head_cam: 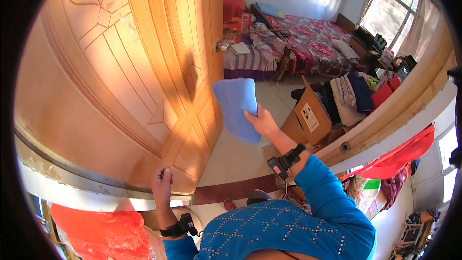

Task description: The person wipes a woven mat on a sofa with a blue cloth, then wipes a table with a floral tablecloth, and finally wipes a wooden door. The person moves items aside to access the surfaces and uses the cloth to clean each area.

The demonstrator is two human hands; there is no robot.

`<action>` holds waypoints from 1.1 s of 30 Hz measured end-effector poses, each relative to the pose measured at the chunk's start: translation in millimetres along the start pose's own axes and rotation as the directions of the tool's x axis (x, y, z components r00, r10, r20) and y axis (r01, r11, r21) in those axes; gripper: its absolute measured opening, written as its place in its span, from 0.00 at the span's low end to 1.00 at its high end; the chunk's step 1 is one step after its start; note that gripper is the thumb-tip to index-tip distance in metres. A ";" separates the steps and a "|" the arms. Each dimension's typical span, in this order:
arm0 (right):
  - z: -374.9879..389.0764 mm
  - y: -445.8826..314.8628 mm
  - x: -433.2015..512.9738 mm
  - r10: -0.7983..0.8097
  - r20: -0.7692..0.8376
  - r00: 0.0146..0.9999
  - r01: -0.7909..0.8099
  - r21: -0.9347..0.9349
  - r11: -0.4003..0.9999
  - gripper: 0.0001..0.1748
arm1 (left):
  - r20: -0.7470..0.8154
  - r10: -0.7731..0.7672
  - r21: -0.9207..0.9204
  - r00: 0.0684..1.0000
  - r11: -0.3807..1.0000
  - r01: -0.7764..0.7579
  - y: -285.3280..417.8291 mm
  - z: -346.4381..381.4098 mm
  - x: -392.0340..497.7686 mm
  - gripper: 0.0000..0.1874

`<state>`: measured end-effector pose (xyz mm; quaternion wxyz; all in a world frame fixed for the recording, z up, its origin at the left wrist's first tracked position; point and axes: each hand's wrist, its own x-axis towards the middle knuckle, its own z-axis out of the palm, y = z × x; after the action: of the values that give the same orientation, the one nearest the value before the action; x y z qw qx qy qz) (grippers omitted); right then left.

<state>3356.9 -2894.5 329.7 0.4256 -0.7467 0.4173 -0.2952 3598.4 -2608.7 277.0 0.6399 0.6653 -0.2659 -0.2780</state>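
My right hand (264, 120) grips a folded light-blue cloth (236, 110) by its right edge, thumb on top and fingers hidden behind it. The cloth is held out ahead of me, in the doorway, beside the free edge of a wooden door (155, 79). Lower left, my left hand (162, 180) is curled up near the bottom of the door, apart from the cloth, and nothing shows in its fingers. The door stands ajar into a bedroom, with a round metal knob (221, 46) on its edge side. Its carved panels carry worn, peeling patches.
A cardboard box (313, 115) and folded clothes (348, 97) stand inside, right of the doorway. Beyond are a bed with a floral cover (317, 43) and a striped-cloth seat (249, 61). The door frame (393, 115) curves along my right. A red plastic bag (104, 231) lies lower left.
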 end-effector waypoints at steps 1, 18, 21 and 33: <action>4.3 -10.8 13.3 -0.015 -0.025 1.000 0.016 0.068 0.998 0.26 | 0.007 0.025 -0.033 1.000 0.999 -0.025 3.3 -0.1 8.0 0.08; 174.2 -176.7 159.9 -0.840 -0.275 0.468 0.845 -0.140 0.517 0.29 | -0.426 0.147 0.170 0.893 0.982 -0.081 19.6 -25.7 79.2 0.08; 183.0 -169.6 153.7 -0.977 -0.082 0.197 0.960 -0.187 0.209 0.25 | -0.445 0.165 0.160 0.880 0.982 -0.103 19.9 -20.1 83.8 0.08; 201.7 -183.1 208.6 -0.987 0.154 -0.042 0.999 -0.008 -0.044 0.23 | -0.564 0.186 0.202 0.805 0.976 -0.085 36.9 -6.2 89.1 0.08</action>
<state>3685.2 -2945.4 415.6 0.0582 -0.8553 -0.2540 -0.4479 3665.6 -2669.0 311.3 0.6507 0.7485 -0.1278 0.0073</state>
